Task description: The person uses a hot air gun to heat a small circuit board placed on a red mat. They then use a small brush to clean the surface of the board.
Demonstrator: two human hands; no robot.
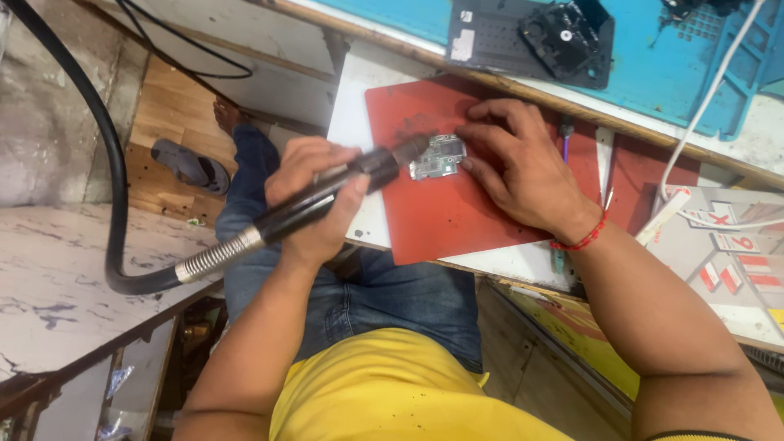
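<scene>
My left hand (314,200) is wrapped around the black handpiece of a rotary tool (377,167). Its tip touches the left edge of a small silver-grey circuit board (438,156). The board lies on a red mat (457,224) on a white work surface. My right hand (523,175), with a red thread bracelet at the wrist, rests on the mat. Its fingers press on the board's right side and hold it down. A metal flexible shaft (214,255) runs from the handpiece down to the left into a thick black hose (110,163).
Behind the red mat lies a blue work mat (653,61) with a black phone frame (531,37) and parts on it. A white cable (694,122) crosses to the right. Small packets (727,253) lie at the right. A grey sandal (189,166) sits on the floor at the left.
</scene>
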